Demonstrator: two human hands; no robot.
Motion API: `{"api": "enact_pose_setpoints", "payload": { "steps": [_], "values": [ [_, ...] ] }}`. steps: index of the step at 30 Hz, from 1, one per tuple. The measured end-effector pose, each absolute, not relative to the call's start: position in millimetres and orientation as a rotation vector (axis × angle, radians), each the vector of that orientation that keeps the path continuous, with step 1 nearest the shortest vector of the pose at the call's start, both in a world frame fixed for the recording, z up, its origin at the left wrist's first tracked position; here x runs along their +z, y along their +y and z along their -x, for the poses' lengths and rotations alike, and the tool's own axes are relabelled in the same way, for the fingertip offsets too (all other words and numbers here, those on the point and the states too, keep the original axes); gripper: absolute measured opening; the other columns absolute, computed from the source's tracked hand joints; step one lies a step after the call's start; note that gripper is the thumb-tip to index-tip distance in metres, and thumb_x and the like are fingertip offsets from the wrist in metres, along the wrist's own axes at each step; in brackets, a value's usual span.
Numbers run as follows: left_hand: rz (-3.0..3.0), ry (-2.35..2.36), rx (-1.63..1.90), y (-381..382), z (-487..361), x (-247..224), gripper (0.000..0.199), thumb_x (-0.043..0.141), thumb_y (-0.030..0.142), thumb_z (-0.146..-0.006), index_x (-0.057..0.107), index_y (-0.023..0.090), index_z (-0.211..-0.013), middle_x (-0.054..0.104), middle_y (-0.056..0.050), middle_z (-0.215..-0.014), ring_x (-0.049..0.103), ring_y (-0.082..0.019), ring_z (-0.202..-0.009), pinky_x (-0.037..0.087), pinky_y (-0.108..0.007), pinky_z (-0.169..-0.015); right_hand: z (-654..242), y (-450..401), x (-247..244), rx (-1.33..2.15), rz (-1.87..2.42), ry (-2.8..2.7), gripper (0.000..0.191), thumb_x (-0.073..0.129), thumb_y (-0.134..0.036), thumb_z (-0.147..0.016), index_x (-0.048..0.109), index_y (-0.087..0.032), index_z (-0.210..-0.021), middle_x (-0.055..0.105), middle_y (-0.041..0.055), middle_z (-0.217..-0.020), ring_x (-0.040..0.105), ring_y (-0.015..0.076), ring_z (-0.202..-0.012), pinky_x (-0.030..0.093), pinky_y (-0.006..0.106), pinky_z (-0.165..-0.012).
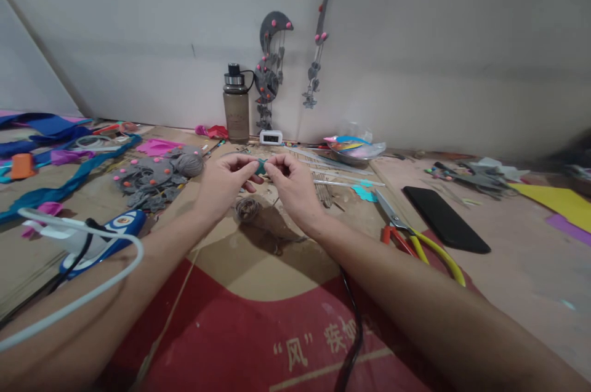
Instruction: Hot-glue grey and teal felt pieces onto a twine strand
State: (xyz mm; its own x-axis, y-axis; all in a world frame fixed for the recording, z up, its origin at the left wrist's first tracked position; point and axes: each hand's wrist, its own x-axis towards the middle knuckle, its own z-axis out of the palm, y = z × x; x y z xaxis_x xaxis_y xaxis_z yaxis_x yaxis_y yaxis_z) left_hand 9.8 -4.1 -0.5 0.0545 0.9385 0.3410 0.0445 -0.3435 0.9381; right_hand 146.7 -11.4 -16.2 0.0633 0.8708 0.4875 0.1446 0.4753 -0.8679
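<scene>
My left hand (228, 180) and my right hand (293, 183) meet over the middle of the table. Both pinch a small teal piece (261, 166) between their fingertips; most of it is hidden by the fingers. Just below my hands lies a small ball of grey-brown yarn (246, 210), its loose strand trailing to the right. A grey felt piece with pink and orange dots (145, 175) rests left of my left hand, beside a ball of grey yarn (189, 162). Right of my right hand are turquoise cut shapes (365, 191).
Yellow-handled scissors (436, 250) and a black phone (446, 218) lie at the right. A bottle (237, 110) and a small white clock (271, 137) stand at the back. A blue power strip with a white cable (122, 229) is near my left forearm. Felt decorations hang on the wall.
</scene>
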Motion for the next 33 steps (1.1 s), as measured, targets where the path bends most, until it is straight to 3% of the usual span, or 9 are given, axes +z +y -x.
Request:
{"api": "enact_pose_setpoints", "payload": {
  "steps": [33],
  "values": [
    [-1.496,0.977,1.401,-9.2,-12.8,1.2,0.022,0.071,0.032,-0.068,0.065,0.014,-0.078,0.065,-0.003,-0.068,0.064,-0.014,-0.057,0.045,-0.019,-0.041,-146.9,-17.6,-9.9,0.545,1.066,-1.469,0.02,0.053,-0.032,-0.081,0.055,-0.018,-0.066,0.052,-0.0018,-0.065,0.044,0.0107,-0.062,0.035,0.026,-0.061]
  ]
}}
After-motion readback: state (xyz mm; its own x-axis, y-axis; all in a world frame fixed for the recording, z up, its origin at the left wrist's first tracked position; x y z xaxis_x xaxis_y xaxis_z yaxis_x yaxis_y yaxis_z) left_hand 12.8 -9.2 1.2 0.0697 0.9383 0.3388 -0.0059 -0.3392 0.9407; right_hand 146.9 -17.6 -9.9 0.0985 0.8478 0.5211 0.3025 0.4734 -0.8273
